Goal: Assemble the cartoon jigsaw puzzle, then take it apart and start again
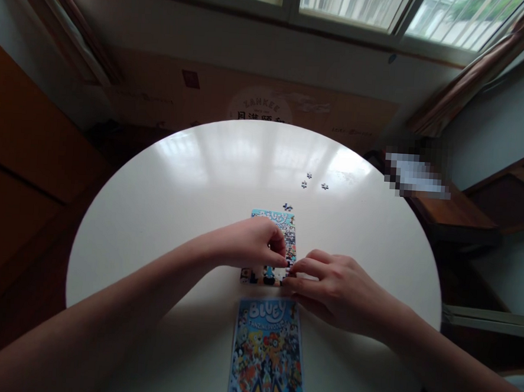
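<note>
A small jigsaw puzzle (291, 236), mostly assembled, lies on the white table, with pale gaps showing in its lower part. My left hand (261, 240) reaches over it from the left and covers much of its middle. Its thumb and curled fingers pinch near the puzzle's right edge; what they hold, if anything, is too small to make out. My right hand (330, 280) comes from the right, its bent fingertips gripping the puzzle's lower right edge. Just below lies a colourful picture sheet (267, 350) lettered "BLUEY".
Several loose puzzle pieces lie beyond the puzzle: a small cluster (287, 207) near its top right corner and a few single pieces (324, 187) farther back. The round white table (154, 213) reflects the window (353, 9). A wooden seat (448, 207) stands at the right.
</note>
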The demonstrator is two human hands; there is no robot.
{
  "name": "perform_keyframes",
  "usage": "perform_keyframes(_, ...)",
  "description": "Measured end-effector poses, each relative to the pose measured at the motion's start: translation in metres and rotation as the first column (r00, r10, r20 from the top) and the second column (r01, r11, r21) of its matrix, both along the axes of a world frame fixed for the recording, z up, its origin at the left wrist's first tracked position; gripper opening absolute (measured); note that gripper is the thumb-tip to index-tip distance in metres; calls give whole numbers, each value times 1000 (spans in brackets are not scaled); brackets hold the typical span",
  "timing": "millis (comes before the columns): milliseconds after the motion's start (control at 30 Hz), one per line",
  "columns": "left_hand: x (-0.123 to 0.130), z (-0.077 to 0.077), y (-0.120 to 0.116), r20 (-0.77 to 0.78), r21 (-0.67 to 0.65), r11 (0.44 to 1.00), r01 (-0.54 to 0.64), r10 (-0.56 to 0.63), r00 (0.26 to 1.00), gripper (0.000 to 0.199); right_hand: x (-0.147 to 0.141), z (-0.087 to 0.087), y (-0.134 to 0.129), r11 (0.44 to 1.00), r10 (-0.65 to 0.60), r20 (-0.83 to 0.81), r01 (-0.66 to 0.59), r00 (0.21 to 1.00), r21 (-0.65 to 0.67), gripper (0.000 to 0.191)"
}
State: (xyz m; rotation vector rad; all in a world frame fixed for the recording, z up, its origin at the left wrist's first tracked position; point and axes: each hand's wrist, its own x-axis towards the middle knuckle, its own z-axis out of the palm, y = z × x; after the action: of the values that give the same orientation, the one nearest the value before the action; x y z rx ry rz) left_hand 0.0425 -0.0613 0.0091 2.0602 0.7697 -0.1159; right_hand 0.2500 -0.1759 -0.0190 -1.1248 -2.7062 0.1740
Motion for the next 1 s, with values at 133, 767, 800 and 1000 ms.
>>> perform_keyframes(133, -7, 4, 8, 66, -10, 997, -70, 71, 995, 20, 0, -1, 1, 999, 6, -34, -8, 999, -47, 22)
perform_keyframes(767, -15, 10, 19, 275, -261, 927, -268, 338, 900, 29, -1, 10, 20, 941, -318, -493, 208, 810, -265, 15)
perform_keyframes(800, -15, 11, 19, 274, -268, 922, -280, 352, 895, 25, -4, 13, 25, 925, -367, -514, 247, 775, -289, 15)
perform_keyframes(1000, -16, 15, 15, 324, -389, 859, -333, 466, 824, 23, -28, 20, 54, 899, -426, -632, 222, 647, -378, 31)
